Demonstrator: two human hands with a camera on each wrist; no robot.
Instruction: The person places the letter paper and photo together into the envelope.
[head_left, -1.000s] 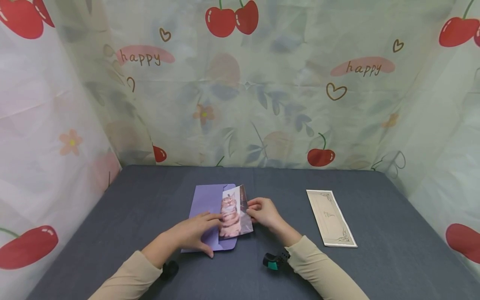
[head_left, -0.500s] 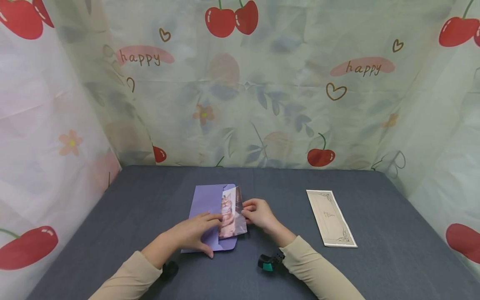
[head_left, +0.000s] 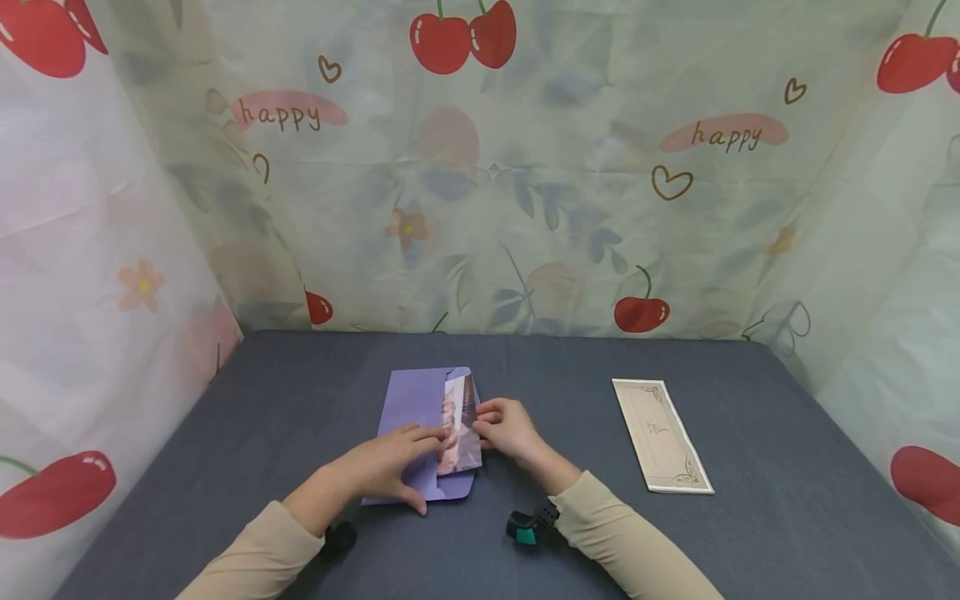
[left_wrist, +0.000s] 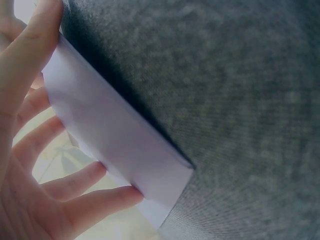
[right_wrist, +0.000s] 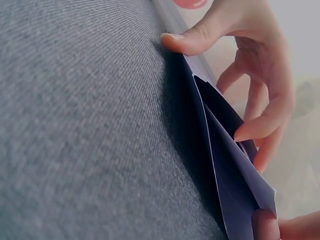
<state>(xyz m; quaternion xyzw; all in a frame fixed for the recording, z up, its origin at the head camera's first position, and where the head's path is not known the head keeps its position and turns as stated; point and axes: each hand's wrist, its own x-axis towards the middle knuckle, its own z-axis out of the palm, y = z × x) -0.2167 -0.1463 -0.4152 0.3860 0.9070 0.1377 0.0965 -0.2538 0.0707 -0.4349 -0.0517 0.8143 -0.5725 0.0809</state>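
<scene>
Head view: pressing on the purple envelope (head_left: 412, 400) with the left hand (head_left: 387, 465), holding its fingers spread and almost straight, with the thumb at the near edge. Pinching the outer edge of the cat photo card (head_left: 461, 435) between thumb and fingers of the right hand (head_left: 512, 429). Showing the card partly inside the envelope's mouth and partly over the open flap (head_left: 456, 487). In the right wrist view, showing a gaping mouth, with left fingertips close to its lip.

Risking, in careful judgement, a catch of the card on this lip, because of its slanted angle to the mouth. Risking also a crease, in case of too strong pushing from the outer edge only. Perhaps risking a slip of the whole envelope over the dark tablecloth (head_left: 570, 367), in case of too weak pressing at left.

Turning to writing: reading "happy" two times on the curtain (head_left: 487, 200), in brown letters over pink patches. On the beige slip (head_left: 663, 437), lying well apart at right, seeing corner ornaments and a central mark, too small for reading. Finding no legible brand on the black-and-green wrist device (head_left: 527, 533) near the right sleeve (head_left: 622, 533).
</scene>
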